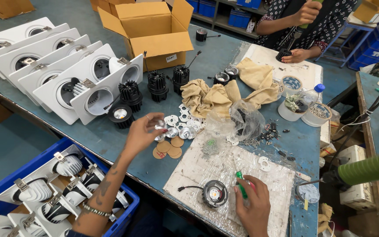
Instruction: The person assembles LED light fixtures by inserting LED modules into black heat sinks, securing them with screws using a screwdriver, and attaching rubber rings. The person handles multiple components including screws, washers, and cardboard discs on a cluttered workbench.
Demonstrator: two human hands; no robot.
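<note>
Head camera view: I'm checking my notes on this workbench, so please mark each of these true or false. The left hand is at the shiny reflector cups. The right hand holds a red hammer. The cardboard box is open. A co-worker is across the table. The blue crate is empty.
1. True: the left hand picks at the reflector cups.
2. False: the right hand holds a green screwdriver.
3. True: the cardboard box has its flaps up.
4. True: a co-worker's hand rests opposite.
5. False: the blue crate holds white lamp fittings.
</note>
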